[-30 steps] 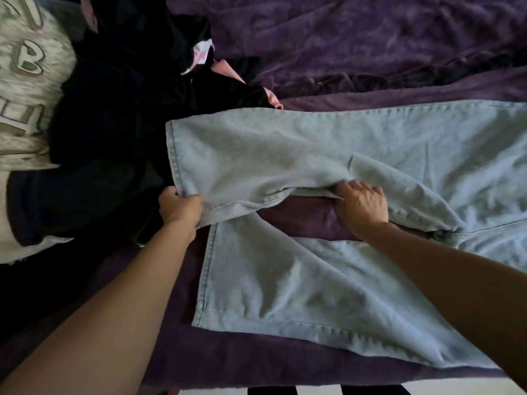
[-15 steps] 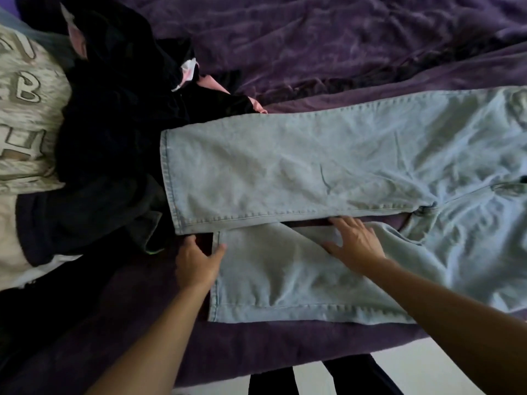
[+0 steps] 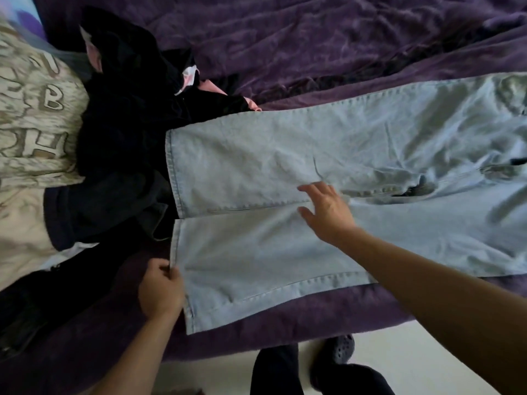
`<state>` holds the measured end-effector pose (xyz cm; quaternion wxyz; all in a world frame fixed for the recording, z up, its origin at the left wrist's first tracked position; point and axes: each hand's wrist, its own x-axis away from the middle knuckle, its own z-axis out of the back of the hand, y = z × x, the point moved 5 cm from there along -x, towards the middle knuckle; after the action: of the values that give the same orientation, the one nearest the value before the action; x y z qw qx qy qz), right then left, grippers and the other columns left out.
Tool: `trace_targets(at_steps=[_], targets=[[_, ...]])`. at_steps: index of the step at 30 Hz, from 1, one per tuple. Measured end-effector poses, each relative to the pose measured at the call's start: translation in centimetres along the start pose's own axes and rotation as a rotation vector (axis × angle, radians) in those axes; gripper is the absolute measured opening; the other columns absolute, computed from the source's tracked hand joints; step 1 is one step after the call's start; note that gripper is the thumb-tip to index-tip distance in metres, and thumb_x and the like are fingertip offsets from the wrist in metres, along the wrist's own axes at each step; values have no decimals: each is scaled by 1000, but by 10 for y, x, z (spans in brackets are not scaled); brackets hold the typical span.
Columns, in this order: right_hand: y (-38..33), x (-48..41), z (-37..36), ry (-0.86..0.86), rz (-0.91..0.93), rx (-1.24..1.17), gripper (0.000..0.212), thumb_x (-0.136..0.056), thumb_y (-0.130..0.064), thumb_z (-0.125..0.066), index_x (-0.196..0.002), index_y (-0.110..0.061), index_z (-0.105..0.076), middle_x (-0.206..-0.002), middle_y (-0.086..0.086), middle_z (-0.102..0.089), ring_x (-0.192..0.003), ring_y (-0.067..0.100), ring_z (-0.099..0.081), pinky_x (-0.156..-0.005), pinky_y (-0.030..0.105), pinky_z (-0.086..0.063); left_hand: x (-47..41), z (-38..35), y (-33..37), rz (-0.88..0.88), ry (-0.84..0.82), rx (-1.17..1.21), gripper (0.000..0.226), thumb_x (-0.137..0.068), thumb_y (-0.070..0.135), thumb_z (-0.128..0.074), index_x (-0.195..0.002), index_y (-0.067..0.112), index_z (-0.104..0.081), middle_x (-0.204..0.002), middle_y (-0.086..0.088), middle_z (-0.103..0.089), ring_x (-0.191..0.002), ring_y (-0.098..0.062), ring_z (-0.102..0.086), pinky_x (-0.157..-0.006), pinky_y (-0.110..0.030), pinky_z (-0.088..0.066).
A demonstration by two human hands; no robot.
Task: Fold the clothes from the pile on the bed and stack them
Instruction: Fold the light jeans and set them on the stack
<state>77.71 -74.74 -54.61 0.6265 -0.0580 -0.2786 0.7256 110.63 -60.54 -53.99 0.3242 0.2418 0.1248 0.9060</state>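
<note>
Both hands are on the jeans [image 3: 328,155]: the left hand [image 3: 161,289] pinches the hem corner of the near leg, fingers closed on the cloth; the right hand [image 3: 328,212] lies open and flat, fingers spread, where the two legs meet along the inner seam. Spread across the purple bed cover [image 3: 313,38], the jeans run lengthwise from left to right, hems toward the pile of clothes [image 3: 122,132] at the left, waist off to the right; the left hand is nearer the hems, so a lengthwise fold would likely start there. Pale blue denim, fairly flat, lightly creased, bunched near the crotch.
</note>
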Motion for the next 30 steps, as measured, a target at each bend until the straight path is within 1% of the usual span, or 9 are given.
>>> trace_targets(at_steps=[2,6,11,15,19,22,25,27,30], targets=[[-7,2,-8,-24,38,-10,50,-89,-26,-62,-137,-22,-47,-136,5,-47,-125,26,-42,-93,37,-43,-2,-2,5,55,49,-32,35,-85,6,-61,-119,6,-54,-116,-21,-59,-108,-39,-56,-84,-47,-46],[29,50,-9,-21,48,30,51,-89,-25,-61,-138,-21,-46,-140,6,-45,-126,27,-41,-96,39,-42,44,-35,66,-371,61,-60,30,-77,-1,-64,-106,3,-62,-103,-21,-59,-99,-39,-56,-82,-48,-47],[178,146,38,-12,-202,162,53,-85,-24,-63,-136,-19,-49,-141,8,-45,-127,30,-42,-98,42,-41,184,-132,139,-690,-296,-76,9,-79,6,-64,-84,13,-66,-82,-5,-66,-79,-29,-63,-67,-37,-49],[298,233,98,19,-404,247,45,-84,-22,-61,-128,-18,-54,-129,8,-52,-117,33,-48,-87,44,-42,292,-203,172,-822,-423,-103,5,-83,14,-61,-83,18,-64,-84,-1,-66,-80,-26,-62,-67,-36,-47],[386,302,146,12,-524,310,47,-85,-24,-62,-130,-19,-51,-132,6,-51,-119,30,-47,-88,41,-42,370,-247,198,-871,-474,-129,7,-84,14,-58,-84,17,-65,-86,0,-63,-82,-26,-62,-65,-37,-44],[423,307,173,36,-486,360,46,-85,-22,-60,-130,-19,-51,-134,7,-51,-122,30,-46,-92,41,-42,393,-274,228,-939,-437,-189,17,-87,15,-57,-101,15,-67,-102,-3,-61,-98,-26,-57,-79,-37,-46],[442,284,184,70,-422,373,46,-85,-18,-58,-131,-22,-51,-135,7,-50,-126,29,-44,-94,44,-41,387,-302,248,-979,-362,-384,38,-87,17,-57,-125,17,-57,-125,-5,-53,-116,-26,-46,-96,-38,-40],[456,260,183,71,-400,408,53,-84,-14,-58,-135,-22,-46,-145,7,-42,-133,27,-37,-97,45,-38,373,-321,255,-996,-303,-534,52,-85,19,-58,-135,22,-45,-137,-4,-42,-125,-26,-38,-99,-38,-36],[479,224,173,4,-411,493,74,-80,-12,-60,-146,-26,-28,-156,4,-24,-145,23,-20,-104,48,-31,345,-348,259,-971,-266,-667,65,-80,20,-63,-139,25,-36,-138,-3,-38,-126,-24,-38,-95,-39,-36]])
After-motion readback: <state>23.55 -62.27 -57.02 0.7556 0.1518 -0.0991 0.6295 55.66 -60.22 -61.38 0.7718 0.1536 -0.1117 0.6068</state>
